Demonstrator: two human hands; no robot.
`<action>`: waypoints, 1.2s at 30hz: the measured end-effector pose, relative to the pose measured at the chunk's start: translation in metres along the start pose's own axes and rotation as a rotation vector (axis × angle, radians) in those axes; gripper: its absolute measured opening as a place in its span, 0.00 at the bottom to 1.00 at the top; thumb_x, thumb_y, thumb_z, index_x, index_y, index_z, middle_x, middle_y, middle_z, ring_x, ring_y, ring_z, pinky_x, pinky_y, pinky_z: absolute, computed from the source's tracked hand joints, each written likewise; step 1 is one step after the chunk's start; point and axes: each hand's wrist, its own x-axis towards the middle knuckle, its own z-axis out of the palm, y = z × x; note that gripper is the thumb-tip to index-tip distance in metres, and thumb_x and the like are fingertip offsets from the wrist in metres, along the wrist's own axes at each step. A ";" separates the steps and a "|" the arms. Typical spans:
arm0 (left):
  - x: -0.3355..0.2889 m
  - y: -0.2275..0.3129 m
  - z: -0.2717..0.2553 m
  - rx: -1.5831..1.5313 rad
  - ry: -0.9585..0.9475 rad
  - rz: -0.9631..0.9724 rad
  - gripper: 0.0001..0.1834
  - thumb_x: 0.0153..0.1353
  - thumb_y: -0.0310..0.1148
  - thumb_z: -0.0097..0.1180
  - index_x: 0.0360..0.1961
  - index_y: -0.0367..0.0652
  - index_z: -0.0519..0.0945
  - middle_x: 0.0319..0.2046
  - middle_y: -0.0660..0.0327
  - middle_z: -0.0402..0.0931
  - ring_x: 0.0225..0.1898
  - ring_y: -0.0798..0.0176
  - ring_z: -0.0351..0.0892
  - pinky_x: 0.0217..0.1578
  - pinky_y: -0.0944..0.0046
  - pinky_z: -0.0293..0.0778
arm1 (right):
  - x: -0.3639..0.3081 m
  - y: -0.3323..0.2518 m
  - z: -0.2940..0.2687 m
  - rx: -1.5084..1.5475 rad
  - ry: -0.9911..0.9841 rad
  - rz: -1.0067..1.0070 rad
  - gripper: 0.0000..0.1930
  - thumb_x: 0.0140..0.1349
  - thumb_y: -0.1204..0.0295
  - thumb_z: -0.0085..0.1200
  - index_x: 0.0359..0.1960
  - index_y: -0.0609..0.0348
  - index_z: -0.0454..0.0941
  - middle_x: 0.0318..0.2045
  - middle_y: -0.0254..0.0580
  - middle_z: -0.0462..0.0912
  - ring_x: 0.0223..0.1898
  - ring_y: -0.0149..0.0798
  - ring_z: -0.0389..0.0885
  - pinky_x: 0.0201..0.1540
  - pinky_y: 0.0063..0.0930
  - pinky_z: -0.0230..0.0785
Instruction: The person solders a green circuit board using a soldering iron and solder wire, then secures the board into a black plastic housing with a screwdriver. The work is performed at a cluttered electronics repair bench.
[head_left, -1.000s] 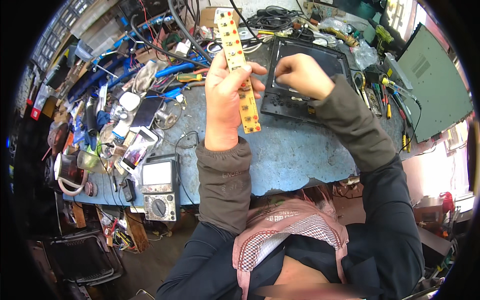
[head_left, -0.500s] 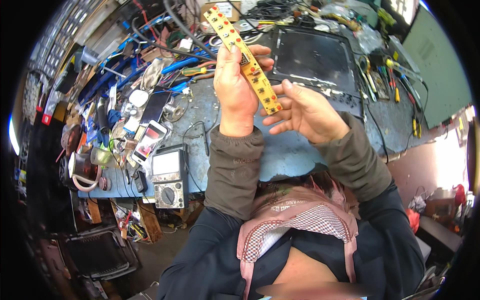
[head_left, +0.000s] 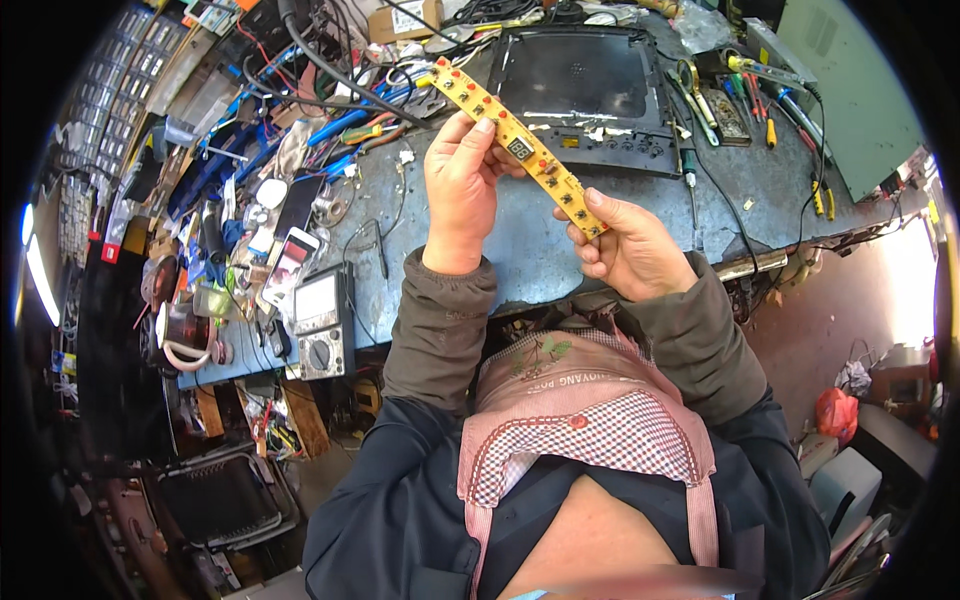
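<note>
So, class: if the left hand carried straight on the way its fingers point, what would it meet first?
Probably the tangle of cables at the bench's far edge; the left hand points up past the yellow circuit board, though depth is unclear.

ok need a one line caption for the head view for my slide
Both hands, left hand and right hand, hold a long yellow circuit board above a cluttered blue workbench, a multimeter at its left.

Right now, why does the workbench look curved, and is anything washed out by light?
Head view: the fisheye lens bends the blue workbench edge toward the dark round rim; daylight blows out the floor at the far right; the yellow circuit board held in left hand and right hand stays sharp.
</note>
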 end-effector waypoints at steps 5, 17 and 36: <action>-0.020 -0.004 -0.003 -0.019 -0.022 0.090 0.14 0.81 0.29 0.55 0.62 0.36 0.80 0.42 0.61 0.88 0.37 0.69 0.88 0.37 0.66 0.85 | -0.003 0.014 -0.006 0.100 -0.098 0.070 0.23 0.79 0.52 0.60 0.54 0.63 0.84 0.33 0.30 0.81 0.31 0.24 0.74 0.31 0.18 0.67; -0.052 0.007 -0.008 0.002 0.089 0.046 0.20 0.80 0.33 0.58 0.67 0.36 0.74 0.40 0.58 0.89 0.34 0.65 0.88 0.38 0.61 0.87 | -0.006 0.026 -0.015 -0.036 -0.137 0.010 0.24 0.78 0.58 0.62 0.61 0.68 0.79 0.35 0.34 0.79 0.30 0.23 0.72 0.27 0.17 0.63; -0.083 -0.003 -0.025 0.052 0.141 -0.091 0.27 0.78 0.28 0.60 0.73 0.36 0.67 0.48 0.51 0.87 0.39 0.59 0.89 0.43 0.57 0.86 | -0.007 0.026 -0.017 -0.085 0.010 0.025 0.24 0.81 0.55 0.57 0.55 0.70 0.80 0.30 0.31 0.76 0.23 0.20 0.66 0.22 0.16 0.58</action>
